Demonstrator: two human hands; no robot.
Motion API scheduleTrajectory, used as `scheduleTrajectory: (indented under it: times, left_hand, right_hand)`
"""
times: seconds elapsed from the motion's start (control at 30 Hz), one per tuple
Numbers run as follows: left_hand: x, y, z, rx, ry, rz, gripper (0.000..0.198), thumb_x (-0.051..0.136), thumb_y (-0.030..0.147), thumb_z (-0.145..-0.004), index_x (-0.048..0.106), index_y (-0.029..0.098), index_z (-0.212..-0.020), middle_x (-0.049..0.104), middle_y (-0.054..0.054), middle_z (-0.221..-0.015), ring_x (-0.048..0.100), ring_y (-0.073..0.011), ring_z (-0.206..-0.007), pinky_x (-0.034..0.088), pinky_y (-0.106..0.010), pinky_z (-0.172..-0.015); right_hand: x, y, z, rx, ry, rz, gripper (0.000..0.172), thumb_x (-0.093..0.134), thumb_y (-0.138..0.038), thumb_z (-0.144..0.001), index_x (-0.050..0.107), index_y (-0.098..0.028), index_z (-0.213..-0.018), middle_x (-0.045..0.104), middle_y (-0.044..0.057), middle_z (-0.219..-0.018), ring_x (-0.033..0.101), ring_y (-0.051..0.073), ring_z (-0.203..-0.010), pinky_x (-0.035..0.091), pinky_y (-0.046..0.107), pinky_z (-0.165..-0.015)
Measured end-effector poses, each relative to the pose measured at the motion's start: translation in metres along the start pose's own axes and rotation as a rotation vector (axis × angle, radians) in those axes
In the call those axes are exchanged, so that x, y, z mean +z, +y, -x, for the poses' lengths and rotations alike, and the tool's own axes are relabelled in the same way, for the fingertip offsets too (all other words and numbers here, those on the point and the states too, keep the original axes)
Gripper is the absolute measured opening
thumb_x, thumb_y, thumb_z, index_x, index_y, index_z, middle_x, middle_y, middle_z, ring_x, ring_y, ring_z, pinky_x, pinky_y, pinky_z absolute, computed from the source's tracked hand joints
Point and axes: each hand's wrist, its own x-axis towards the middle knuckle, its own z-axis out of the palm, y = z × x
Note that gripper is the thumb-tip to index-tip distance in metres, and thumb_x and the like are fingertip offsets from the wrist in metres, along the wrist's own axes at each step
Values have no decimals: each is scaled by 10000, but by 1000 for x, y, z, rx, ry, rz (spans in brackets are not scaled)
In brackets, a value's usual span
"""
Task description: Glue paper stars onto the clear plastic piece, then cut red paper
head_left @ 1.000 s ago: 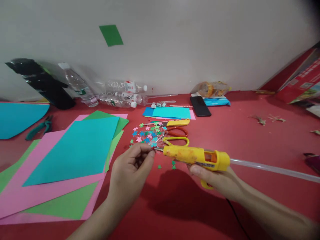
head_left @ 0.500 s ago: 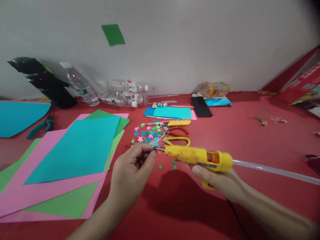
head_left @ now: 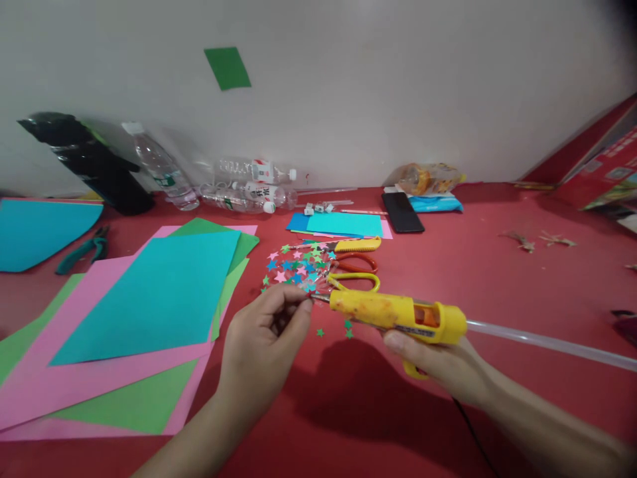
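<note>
My right hand (head_left: 428,355) is wrapped around the handle of a yellow hot glue gun (head_left: 373,311), held level with its nozzle pointing left. A long clear glue stick (head_left: 547,343) sticks out of its back end. My left hand (head_left: 271,332) is closed in a pinch at the metal nozzle tip; what sits between thumb and forefinger is too small to make out. Just beyond the fingers lies a pile of small coloured paper stars (head_left: 301,267). A few green stars (head_left: 348,328) rest below the gun. Yellow-handled scissors (head_left: 355,280) lie partly behind the barrel.
Left are stacked coloured sheets (head_left: 154,299) and teal-handled pliers (head_left: 84,252). Plastic bottles (head_left: 249,186) and a black flask (head_left: 89,162) line the wall. A yellow cutter (head_left: 358,245), red-handled scissors (head_left: 355,261), small paper cards (head_left: 343,223) and a phone (head_left: 403,212) lie beyond the gun.
</note>
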Motion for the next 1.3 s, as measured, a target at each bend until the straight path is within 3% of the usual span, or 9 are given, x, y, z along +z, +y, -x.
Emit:
scheduleTrajectory:
  times: [0.63,0.73,0.87,0.93,1.0,1.1,1.2,1.3]
  left_hand:
    - [0,-1,1,82,6,-84,100,563,219,-848,635,210,-779,549,72,-565,478,-63,-479,383,-140,-450]
    - [-1,-3,1,215,40,-220,87,559,182,-860,628,206,-813,581,69,-585,487,-62,-473,386,-152,-468]
    - [-4,-8,3,546,82,-473,58,572,150,-862,617,184,-847,640,29,-648,563,-93,-543,403,-205,-535]
    - [-5,-9,4,627,89,-504,58,571,149,-867,620,179,-877,660,13,-679,592,-107,-585,417,-218,-569]
    - [-5,-7,4,555,78,-437,78,567,148,-870,625,193,-898,666,23,-691,586,-95,-583,420,-204,-571]
    - [-4,0,2,253,22,-189,75,559,191,-870,623,220,-846,593,65,-590,510,-70,-491,387,-170,-485]
    - [-5,4,-2,-43,-27,103,79,569,255,-858,607,220,-797,504,85,-493,404,-60,-403,312,-160,-391]
    - [-7,2,-4,-193,-91,299,87,571,272,-856,581,217,-789,517,84,-480,388,-54,-387,287,-147,-371]
  right_hand:
    - [0,1,-1,-27,-5,27,351,586,-422,-917,655,-292,-1236,672,41,-1254,629,247,-1160,520,387,-986]
    - [0,6,1,-75,12,62,331,602,-413,-905,665,-295,-1208,696,44,-1210,662,249,-1105,564,388,-920]
    - [1,11,5,-128,199,259,331,715,-400,-796,702,-267,-1098,738,75,-1059,710,266,-931,603,379,-787]
    - [0,9,5,-107,266,314,280,723,-384,-766,713,-244,-1008,734,82,-963,700,256,-852,591,366,-740]
    - [-2,6,3,-30,305,260,192,669,-397,-793,699,-228,-880,693,53,-762,656,205,-683,552,308,-603]
    - [-8,7,-6,94,387,82,264,552,-445,-848,633,-213,-753,514,-18,-528,471,126,-469,412,246,-458]
    - [-18,19,-19,196,394,60,212,554,-376,-789,564,-194,-680,486,-22,-537,440,111,-490,386,237,-488]
    - [-27,34,-31,275,338,171,188,530,-340,-731,553,-179,-637,570,31,-576,521,135,-533,402,243,-501]
